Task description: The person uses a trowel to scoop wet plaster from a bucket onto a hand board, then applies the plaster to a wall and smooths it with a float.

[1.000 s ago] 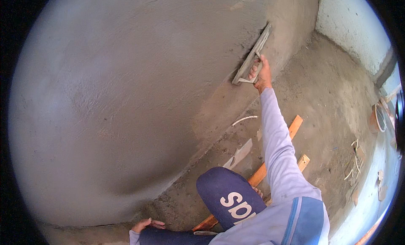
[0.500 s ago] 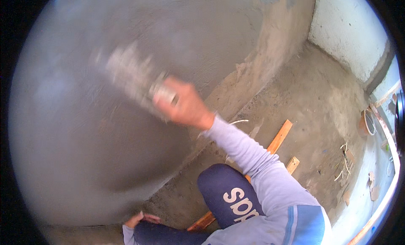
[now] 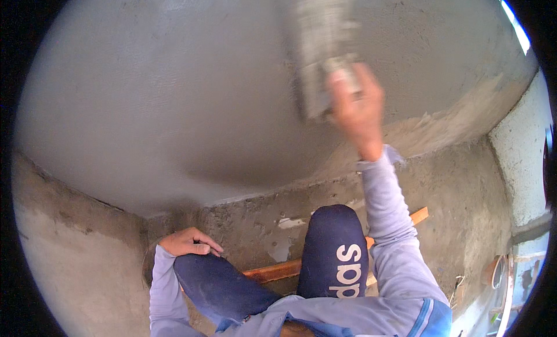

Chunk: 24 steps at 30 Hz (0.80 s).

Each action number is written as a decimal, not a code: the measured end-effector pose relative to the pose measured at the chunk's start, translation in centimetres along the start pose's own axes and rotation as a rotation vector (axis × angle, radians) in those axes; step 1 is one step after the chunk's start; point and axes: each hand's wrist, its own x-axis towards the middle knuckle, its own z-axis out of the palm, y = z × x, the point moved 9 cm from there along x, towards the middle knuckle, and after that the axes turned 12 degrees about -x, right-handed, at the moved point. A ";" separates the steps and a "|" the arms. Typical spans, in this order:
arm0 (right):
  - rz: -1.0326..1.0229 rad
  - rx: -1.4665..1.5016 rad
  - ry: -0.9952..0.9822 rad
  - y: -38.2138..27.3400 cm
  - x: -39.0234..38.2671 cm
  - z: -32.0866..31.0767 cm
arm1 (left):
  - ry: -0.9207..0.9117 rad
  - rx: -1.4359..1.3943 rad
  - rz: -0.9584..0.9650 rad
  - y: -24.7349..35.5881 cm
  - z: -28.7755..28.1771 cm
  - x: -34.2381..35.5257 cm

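Observation:
My right hand (image 3: pixel 355 108) is closed round the handle of a plastering trowel (image 3: pixel 319 41), both blurred by motion, on or just off the smooth wet grey plaster wall (image 3: pixel 145 105) at upper centre-right. My left hand (image 3: pixel 188 242) rests on my left knee (image 3: pixel 217 273) with loose, slightly curled fingers, holding nothing. My right knee (image 3: pixel 331 232), in dark blue trousers, stands below the wall, beside my right forearm.
Wooden planks (image 3: pixel 270 272) lie behind my legs along the floor (image 3: pixel 464 192) at the wall's foot. A rough grey side wall (image 3: pixel 69 256) is at left. A pale wall (image 3: pixel 516 151), a bucket (image 3: pixel 493 272) and a long white strip (image 3: pixel 507 296) are at right.
My right hand swept the trowel from low right leftward across the wall, then up and rightward. The view has turned, so the wall now spans the top. My left hand stays by the knee.

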 end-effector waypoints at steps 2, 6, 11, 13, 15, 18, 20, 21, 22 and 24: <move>-0.191 -0.114 -0.098 -4.1 -3.8 5.4 | -0.011 -0.008 0.008 0.6 0.4 0.0; -0.388 -0.413 -1.013 -1.5 -16.0 14.4 | -0.049 0.004 0.083 1.7 -0.1 3.3; -0.486 -0.462 -0.914 4.8 -17.7 8.0 | 0.017 -0.147 0.164 -0.9 -1.7 0.4; -0.248 -0.484 -0.767 8.2 -14.4 3.3 | 0.024 -0.154 0.205 -1.2 -3.1 1.2; -0.171 -0.447 -0.704 9.7 -13.7 2.3 | 0.033 -0.119 0.157 -1.0 -4.5 1.1; -0.106 -0.470 -0.915 12.6 -17.5 3.7 | 0.055 -0.108 0.152 -0.2 -6.1 1.6; -0.190 -0.565 -1.140 14.7 -26.3 5.6 | 0.117 -0.127 0.107 -1.6 -3.4 1.0; -0.250 -0.659 -1.254 14.9 -29.4 7.0 | 0.154 -0.122 0.090 -1.2 -3.5 0.4; -0.288 -0.661 -1.198 15.3 -32.2 7.6 | 0.190 -0.122 0.075 -0.8 -3.1 -0.2; -0.338 -0.612 -1.032 16.3 -35.3 8.7 | 0.246 -0.138 0.057 0.0 -2.7 -0.8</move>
